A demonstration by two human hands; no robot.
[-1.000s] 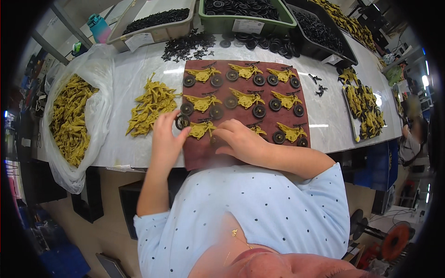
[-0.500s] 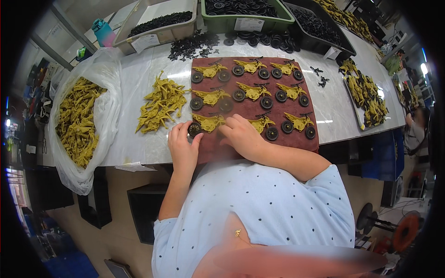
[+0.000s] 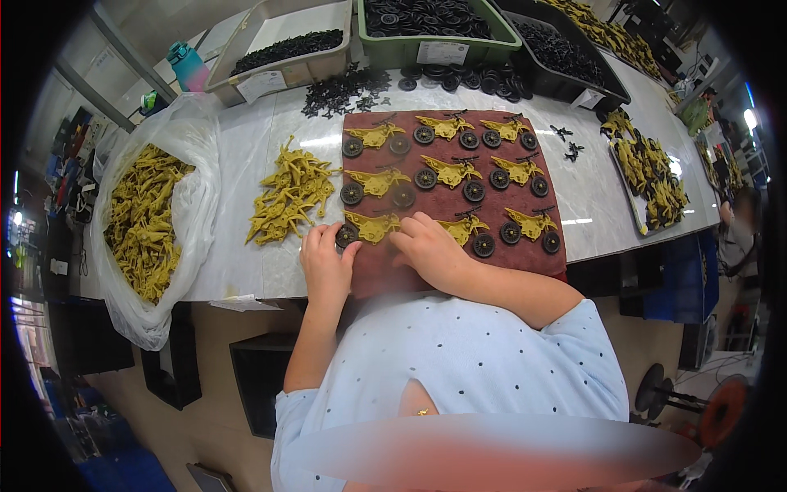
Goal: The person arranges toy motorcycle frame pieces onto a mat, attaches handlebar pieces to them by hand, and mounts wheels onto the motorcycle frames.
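Observation:
Toy motorcycles with yellow bodies and black wheels lie in rows on a dark red cloth. My left hand is at the near left one, thumb and fingers closed around its black wheel. That motorcycle's yellow body lies flat between my two hands. My right hand is at the body's other end, fingers curled and pressed together. What those fingertips pinch, if anything, is hidden. Just right of this hand is another yellow motorcycle, partly covered by it.
Loose yellow bodies are heaped left of the cloth, beside a clear plastic bag of more. Behind stand a beige bin, a green bin and a black bin with black parts. A tray of yellow-and-black pieces lies at right.
The whole scene sits slightly lower in the picture. Both hands keep nearly the same pose at the near left motorcycle, the left still on its wheel.

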